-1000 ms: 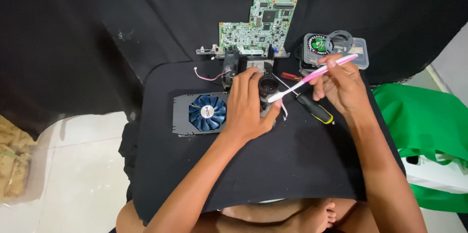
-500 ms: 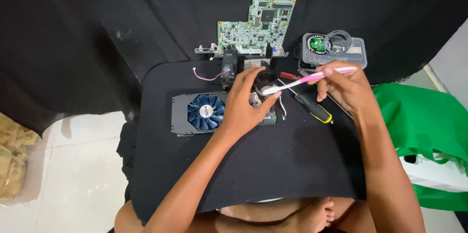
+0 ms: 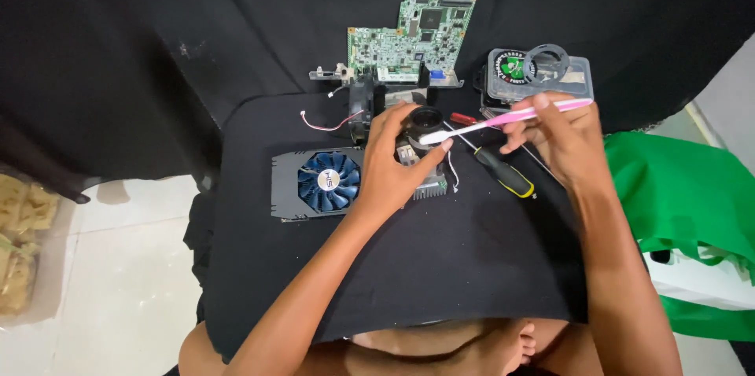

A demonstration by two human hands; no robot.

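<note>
Both bare forearms rise from the lower edge toward the middle, the left one slanting toward one o'clock, the right toward eleven o'clock. The left hand [image 3: 391,167] lies palm down, back to the camera, fingers curled and clasped toward twelve o'clock, thumb out toward two o'clock. The right hand [image 3: 560,134] sits at three o'clock from it, well apart, wrist bent, fingers pinched together in a closed grip, knuckles toward ten o'clock
</note>
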